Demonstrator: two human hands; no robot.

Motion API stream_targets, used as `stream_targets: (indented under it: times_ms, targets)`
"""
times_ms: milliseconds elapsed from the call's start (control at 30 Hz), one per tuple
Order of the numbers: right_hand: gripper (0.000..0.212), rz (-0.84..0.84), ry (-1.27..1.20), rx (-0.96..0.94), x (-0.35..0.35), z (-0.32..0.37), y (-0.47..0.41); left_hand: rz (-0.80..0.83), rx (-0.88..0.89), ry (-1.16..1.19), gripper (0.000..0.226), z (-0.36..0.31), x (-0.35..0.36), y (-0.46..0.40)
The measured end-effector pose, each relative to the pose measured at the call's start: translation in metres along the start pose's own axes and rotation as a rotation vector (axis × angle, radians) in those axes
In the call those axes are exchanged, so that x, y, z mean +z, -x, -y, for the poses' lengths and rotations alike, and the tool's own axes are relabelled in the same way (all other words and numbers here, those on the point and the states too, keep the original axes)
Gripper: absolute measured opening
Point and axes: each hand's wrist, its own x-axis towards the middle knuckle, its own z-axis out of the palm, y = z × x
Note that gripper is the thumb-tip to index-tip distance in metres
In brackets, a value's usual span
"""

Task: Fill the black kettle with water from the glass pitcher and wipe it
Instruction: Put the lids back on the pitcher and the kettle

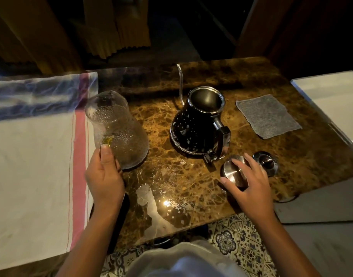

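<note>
The black kettle (193, 126) with white speckles stands lidless on the brown marble table (191, 186), thin gooseneck spout toward the back, handle toward me. Left of it stands the bumpy glass pitcher (119, 128), upright on the table. My left hand (104, 176) grips the pitcher's handle at its near side. My right hand (249, 182) rests with spread fingers on the round metal kettle lid (233, 169), which lies on the table near the kettle's handle. A grey wiping cloth (268, 115) lies flat to the right of the kettle.
A white cloth with a pink stripe (37, 156) covers the table's left part. A round metal base (266, 162) sits right of the lid. A white surface (331, 92) adjoins the table at right. Patterned floor tiles (237, 244) show below the front edge.
</note>
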Motion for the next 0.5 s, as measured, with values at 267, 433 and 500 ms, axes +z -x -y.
stream_targets:
  times_ms: [267,433,500]
  targets:
    - [0.067,-0.134,-0.083,0.011,-0.015,0.017,-0.004,-0.013,0.008,0.011,0.050,-0.001,0.000,0.000]
    - [0.062,-0.302,-0.228,-0.108,-0.057,0.056,-0.003,-0.022,0.029,-0.005,0.052,0.001,0.001,-0.001]
    - [0.059,-0.317,-0.254,-0.189,-0.067,0.072,-0.005,-0.018,0.034,-0.005,0.052,0.003,0.001,-0.001]
